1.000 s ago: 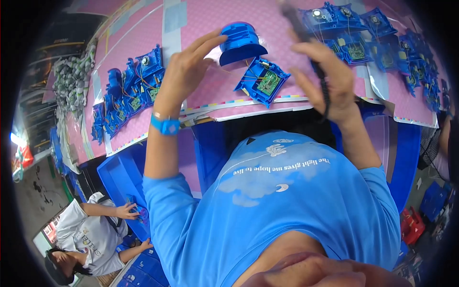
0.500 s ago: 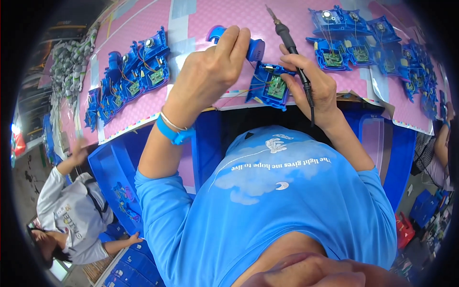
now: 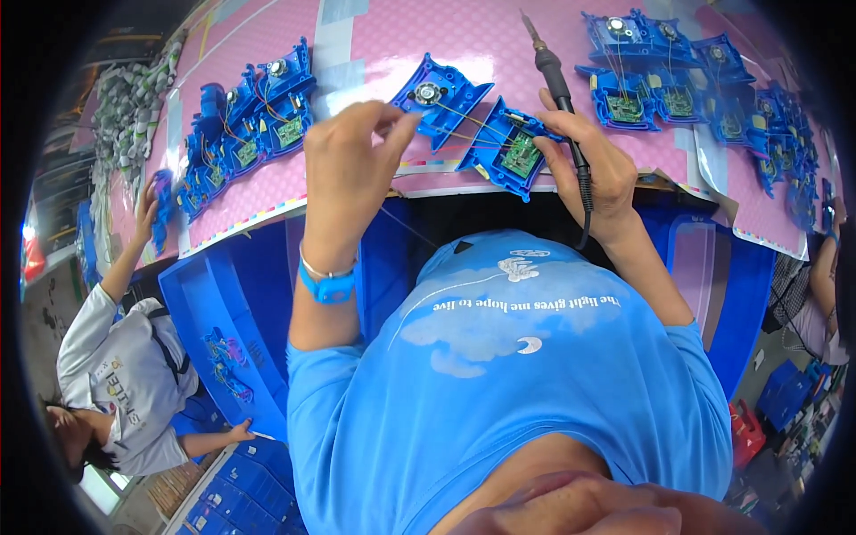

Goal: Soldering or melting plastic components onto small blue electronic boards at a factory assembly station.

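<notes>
A soldering iron (image 3: 555, 76) is gripped in my right hand (image 3: 602, 169), its tip pointing up and away. The thumb of that hand rests at the edge of a blue plastic housing half (image 3: 486, 165) with a green circuit board (image 3: 521, 153) in it. Thin wires run from the board to a second blue housing half (image 3: 450, 80), which lies inner side up with a round speaker (image 3: 428, 93). Beside that half's left edge is my left hand (image 3: 352, 160), its fingers loosely curved and apart from the thumb, with nothing seen between them.
Wired blue housings stand in rows on the pink table cover (image 3: 499, 36), at left (image 3: 250, 134) and right (image 3: 646, 80). Grey parts (image 3: 134, 116) are heaped far left. A blue bin (image 3: 218, 321) sits below the table edge. At left, a co-worker's hand (image 3: 145, 214) touches a blue part.
My left hand has let go of the speaker half and drawn back left. That half now lies turned over, speaker showing. The co-worker's hand at left has reached farther up.
</notes>
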Motion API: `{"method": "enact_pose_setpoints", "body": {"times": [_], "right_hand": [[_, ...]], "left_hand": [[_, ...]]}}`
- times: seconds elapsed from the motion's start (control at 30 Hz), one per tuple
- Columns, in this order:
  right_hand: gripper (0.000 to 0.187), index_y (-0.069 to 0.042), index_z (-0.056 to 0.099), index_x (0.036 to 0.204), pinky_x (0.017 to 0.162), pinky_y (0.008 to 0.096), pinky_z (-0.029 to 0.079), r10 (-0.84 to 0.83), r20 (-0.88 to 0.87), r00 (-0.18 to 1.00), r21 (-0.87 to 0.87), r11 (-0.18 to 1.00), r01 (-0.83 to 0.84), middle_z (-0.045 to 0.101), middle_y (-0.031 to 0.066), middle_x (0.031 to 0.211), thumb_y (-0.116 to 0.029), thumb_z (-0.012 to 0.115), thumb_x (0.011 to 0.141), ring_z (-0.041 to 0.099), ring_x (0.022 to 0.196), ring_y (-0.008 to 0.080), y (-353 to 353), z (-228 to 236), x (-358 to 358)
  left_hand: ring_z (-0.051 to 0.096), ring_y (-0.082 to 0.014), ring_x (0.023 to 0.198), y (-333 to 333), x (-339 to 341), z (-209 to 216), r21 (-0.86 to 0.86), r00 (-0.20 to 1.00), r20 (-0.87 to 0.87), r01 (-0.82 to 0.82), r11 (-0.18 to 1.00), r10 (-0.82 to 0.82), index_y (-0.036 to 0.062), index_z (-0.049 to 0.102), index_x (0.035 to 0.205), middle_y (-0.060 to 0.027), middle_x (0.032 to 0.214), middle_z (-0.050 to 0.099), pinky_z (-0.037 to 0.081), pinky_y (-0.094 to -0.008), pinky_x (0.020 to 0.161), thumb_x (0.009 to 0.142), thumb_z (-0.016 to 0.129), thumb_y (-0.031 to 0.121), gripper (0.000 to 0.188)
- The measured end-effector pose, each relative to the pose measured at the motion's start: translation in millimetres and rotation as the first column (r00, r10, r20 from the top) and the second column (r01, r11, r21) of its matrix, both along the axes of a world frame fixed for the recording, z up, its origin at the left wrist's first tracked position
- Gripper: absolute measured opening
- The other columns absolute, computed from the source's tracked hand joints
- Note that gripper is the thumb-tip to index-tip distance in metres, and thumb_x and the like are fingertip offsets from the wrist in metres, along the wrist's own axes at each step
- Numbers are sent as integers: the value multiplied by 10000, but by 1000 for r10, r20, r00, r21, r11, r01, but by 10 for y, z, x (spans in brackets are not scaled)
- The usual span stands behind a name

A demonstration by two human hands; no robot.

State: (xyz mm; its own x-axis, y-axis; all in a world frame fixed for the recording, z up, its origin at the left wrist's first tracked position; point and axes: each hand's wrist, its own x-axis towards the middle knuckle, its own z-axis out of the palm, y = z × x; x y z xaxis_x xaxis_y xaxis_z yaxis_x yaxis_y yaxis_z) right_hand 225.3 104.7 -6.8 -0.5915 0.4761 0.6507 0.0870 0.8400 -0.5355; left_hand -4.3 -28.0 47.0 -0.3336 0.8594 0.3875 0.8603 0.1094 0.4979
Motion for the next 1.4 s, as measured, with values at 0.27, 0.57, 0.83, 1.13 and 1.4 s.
{"method": "enact_pose_setpoints", "body": {"times": [0.27, 0.57, 0.83, 1.13, 1.4], "right_hand": [[376, 23, 650, 1160, 846, 323, 596, 65, 19, 998, -77, 995, -64, 748, 227, 1158, 68, 798, 817, 758, 1047, 292, -108, -31, -108], [248, 63, 666, 1121, 691, 341, 544, 253, -171, 952, -242, 926, -289, 690, 167, 826, 49, 561, 897, 659, 723, 224, -108, 321, 70], [239, 54, 671, 1115, 612, 318, 505, 323, -119, 939, -249, 905, -343, 677, 149, 788, -59, 579, 925, 653, 675, 206, -153, 349, 180], [238, 63, 707, 1072, 574, 301, 492, 328, -66, 943, -256, 907, -333, 669, 137, 711, -85, 608, 913, 646, 616, 195, -171, 392, 96], [240, 71, 708, 1068, 585, 303, 505, 316, -75, 946, -296, 899, -323, 676, 143, 729, -68, 598, 908, 651, 628, 194, -179, 369, 54]], "left_hand": [[629, -58, 647, -147, 278, -401, 91, 460, 888, -143, 986, -15, -25, 755, 1068, -41, 842, 749, 435, -194, 539, 904, 772, 77, 194], [430, -27, 620, -160, 84, -486, 304, 673, 738, -271, 913, -46, 41, 757, 1198, 60, 838, 603, 370, -188, 576, 965, 695, 47, 241], [544, -61, 593, -166, 146, -593, 374, 944, 295, -254, 892, 146, 63, 736, 1173, -38, 866, 668, 419, -227, 507, 900, 734, -26, 287], [494, -41, 544, -190, 183, -574, 408, 955, 271, -225, 885, 118, 57, 718, 1201, -32, 845, 662, 387, -224, 476, 858, 746, -71, 367], [499, -37, 541, -177, 179, -588, 417, 957, 268, -222, 882, 114, 55, 721, 1188, -32, 838, 662, 387, -222, 472, 862, 748, -62, 348]]}}
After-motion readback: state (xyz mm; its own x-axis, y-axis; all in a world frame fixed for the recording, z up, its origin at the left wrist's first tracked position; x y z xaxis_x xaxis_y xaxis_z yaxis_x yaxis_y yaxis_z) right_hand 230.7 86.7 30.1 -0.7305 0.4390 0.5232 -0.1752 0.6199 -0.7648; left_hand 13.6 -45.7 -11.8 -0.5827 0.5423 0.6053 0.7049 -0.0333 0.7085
